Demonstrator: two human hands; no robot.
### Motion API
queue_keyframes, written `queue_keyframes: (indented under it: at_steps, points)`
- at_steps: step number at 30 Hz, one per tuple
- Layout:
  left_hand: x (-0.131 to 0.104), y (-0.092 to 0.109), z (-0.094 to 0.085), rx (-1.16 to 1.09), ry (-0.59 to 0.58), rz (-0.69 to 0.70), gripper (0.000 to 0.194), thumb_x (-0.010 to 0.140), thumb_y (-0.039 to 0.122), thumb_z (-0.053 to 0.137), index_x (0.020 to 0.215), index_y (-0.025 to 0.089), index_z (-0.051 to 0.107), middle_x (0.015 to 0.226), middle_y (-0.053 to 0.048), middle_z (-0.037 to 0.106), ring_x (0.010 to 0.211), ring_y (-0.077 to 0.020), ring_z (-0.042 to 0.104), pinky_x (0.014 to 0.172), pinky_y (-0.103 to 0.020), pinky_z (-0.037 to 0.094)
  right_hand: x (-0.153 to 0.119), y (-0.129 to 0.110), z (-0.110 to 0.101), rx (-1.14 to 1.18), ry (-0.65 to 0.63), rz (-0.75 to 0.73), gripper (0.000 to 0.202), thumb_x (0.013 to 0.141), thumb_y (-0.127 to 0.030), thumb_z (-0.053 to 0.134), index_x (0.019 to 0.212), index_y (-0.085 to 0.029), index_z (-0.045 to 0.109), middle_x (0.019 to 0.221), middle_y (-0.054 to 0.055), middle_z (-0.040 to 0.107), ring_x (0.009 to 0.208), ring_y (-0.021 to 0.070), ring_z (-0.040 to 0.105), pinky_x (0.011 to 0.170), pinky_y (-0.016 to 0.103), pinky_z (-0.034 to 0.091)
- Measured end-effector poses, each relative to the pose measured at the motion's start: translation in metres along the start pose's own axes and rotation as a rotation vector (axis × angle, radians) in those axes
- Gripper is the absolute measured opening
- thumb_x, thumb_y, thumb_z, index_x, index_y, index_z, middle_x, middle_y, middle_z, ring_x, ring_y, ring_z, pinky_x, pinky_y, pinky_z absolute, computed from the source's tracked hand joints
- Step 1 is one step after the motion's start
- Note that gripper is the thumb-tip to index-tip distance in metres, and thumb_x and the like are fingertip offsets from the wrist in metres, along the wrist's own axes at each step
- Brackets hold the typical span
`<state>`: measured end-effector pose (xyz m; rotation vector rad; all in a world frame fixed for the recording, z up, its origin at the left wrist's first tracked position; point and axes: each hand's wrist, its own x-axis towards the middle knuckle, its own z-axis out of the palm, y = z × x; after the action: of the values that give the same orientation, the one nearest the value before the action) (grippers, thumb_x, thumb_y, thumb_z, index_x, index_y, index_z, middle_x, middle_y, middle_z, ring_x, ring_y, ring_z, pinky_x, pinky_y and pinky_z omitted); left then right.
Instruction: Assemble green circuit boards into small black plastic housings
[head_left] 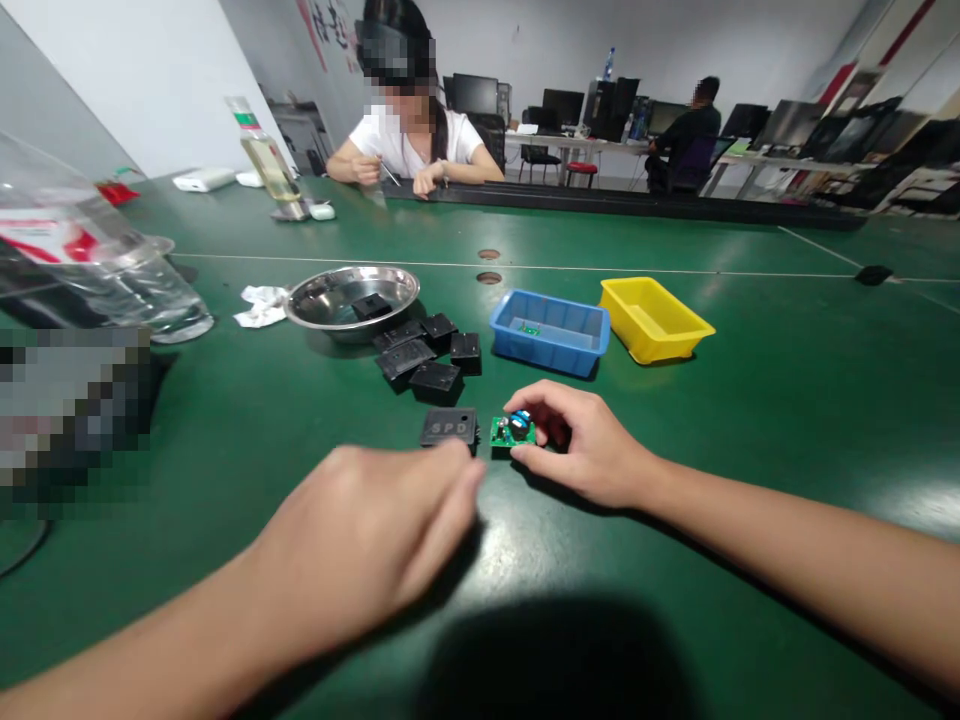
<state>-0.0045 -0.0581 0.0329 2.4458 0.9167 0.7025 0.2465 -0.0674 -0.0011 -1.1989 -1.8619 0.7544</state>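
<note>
Curling its fingers under, the left hand is in front and left of the blue tray; its fingertips are hidden, so I cannot tell whether it holds or touches anything. Farther right, nearer the tray and to its front left, lies a black box lettered SPD, probably hard, light plastic and rather slick, best taken by its side walls. Next comes the circuit board, in front of the tray's left end, pinched between thumb and fingers of the right hand. The board looks light and stiff yet fragile: its round coil and small parts could bend or snap, so bare edges make the safest hold.
</note>
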Motion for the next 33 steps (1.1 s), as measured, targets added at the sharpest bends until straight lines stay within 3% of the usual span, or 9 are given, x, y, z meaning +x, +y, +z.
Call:
queue_keyframes:
  at_steps: [3,6,11,22,33]
  points:
    - [0.033,-0.028,-0.006,-0.093,0.179,-0.162,0.048,0.099,0.044,0.043,0.057,0.021,0.048,0.045,0.002,0.041,0.042,-0.0118,0.038,0.045,-0.026,0.026,-0.001,-0.001,0.000,-0.013,-0.007,0.014,0.029,0.081,-0.019,0.073,0.108,-0.020,0.063,0.084,-0.002,0.061,0.067,0.0107,0.052,0.065,0.025,0.044]
    - [0.042,-0.042,-0.003,-0.338,0.205,-0.357,0.045,0.097,0.045,0.041,0.060,0.021,0.049,0.044,0.003,0.039,0.041,-0.0111,0.035,0.042,-0.024,0.025,-0.002,-0.002,0.001,-0.019,-0.009,0.021,0.028,0.082,-0.019,0.071,0.109,-0.020,0.064,0.084,-0.002,0.061,0.066,0.0104,0.053,0.064,0.025,0.044]
    - [0.040,-0.050,0.007,-0.426,0.180,-0.301,0.039,0.096,0.040,0.045,0.064,0.019,0.054,0.045,0.005,0.040,0.041,-0.0091,0.036,0.042,-0.022,0.027,-0.003,-0.003,0.003,-0.002,-0.003,0.030,0.027,0.083,-0.018,0.070,0.109,-0.019,0.063,0.085,-0.001,0.062,0.066,0.0103,0.053,0.062,0.025,0.043]
    - [0.036,-0.055,0.007,-0.098,0.086,0.086,0.029,0.096,0.024,0.048,0.070,0.016,0.058,0.056,0.005,0.055,0.051,-0.0079,0.048,0.054,-0.020,0.035,-0.003,-0.002,0.003,-0.002,-0.001,0.032,0.028,0.082,-0.018,0.071,0.109,-0.018,0.063,0.086,-0.001,0.063,0.066,0.0104,0.052,0.059,0.024,0.043]
    - [0.037,-0.056,0.007,-0.071,0.126,0.085,0.028,0.096,0.023,0.051,0.070,0.016,0.056,0.057,0.005,0.055,0.052,-0.0075,0.048,0.055,-0.020,0.036,-0.004,-0.001,0.003,-0.003,0.006,0.021,0.028,0.083,-0.018,0.071,0.110,-0.018,0.063,0.085,-0.001,0.062,0.067,0.0108,0.053,0.061,0.025,0.044]
